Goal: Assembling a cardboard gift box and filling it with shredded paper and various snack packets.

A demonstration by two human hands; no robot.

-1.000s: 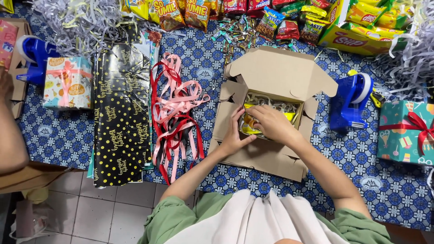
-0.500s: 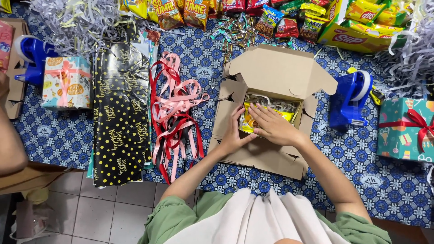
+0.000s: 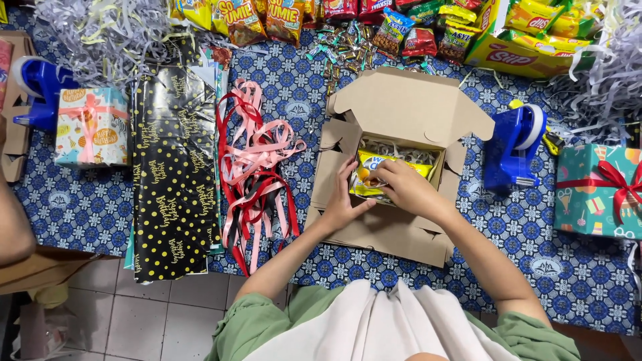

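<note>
Blue patterned tabletop (image 3: 87,200) cluttered with ribbons (image 3: 257,170), wrapping paper (image 3: 170,174), snacks. Your right hand (image 3: 406,189), flat on it half a second ago, now has fingers curled, gripping the yellow snack packet (image 3: 394,164) inside the open cardboard box (image 3: 408,110). Left hand (image 3: 344,200) open, still steadying the packet's left edge.

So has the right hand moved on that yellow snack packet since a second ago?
Yes. The right hand has slid back toward the cardboard box's near edge, fingers curling, uncovering more of the yellow snack packet.
</note>
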